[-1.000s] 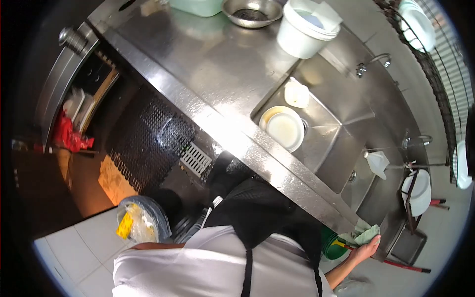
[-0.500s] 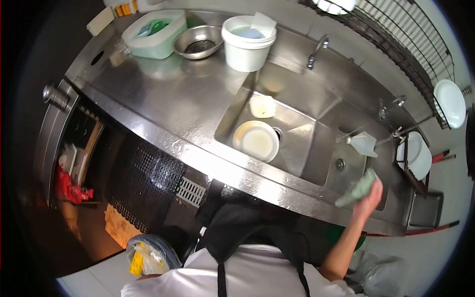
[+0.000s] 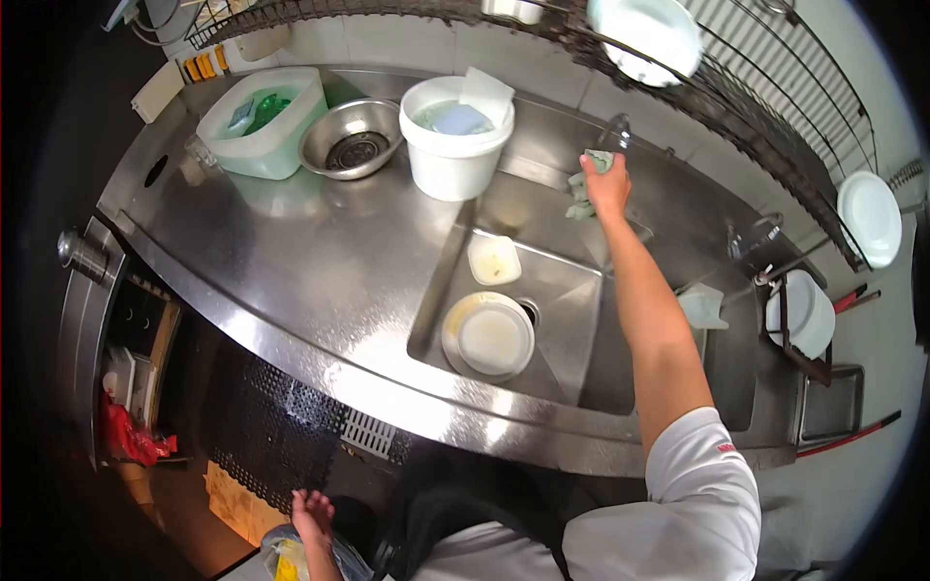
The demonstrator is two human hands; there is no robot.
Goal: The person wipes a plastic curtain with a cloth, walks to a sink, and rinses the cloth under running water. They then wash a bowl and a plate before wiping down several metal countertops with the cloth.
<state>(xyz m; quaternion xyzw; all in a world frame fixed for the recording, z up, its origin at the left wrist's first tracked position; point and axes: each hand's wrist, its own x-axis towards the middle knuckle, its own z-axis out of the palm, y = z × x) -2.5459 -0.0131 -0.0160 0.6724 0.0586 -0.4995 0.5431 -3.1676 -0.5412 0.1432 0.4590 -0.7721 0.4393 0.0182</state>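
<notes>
My right hand is closed around a crumpled pale green cloth, at the back rim of the sink just below the chrome tap. My arm stretches across the steel sink. Down at the lower left, my left hand hangs above the lined bin, empty, its fingers loosely bent and apart. In the sink's left basin lie a round dish and a small white square dish with some residue.
On the counter's back left stand a tub of greenish water, a steel bowl and a white bucket. A wire rack holding white dishes overhangs the sink. Another tap is at the right.
My right hand has carried the cloth from the sink's right front edge to the back by the tap. My left hand has come into view. The camera view has shifted.
</notes>
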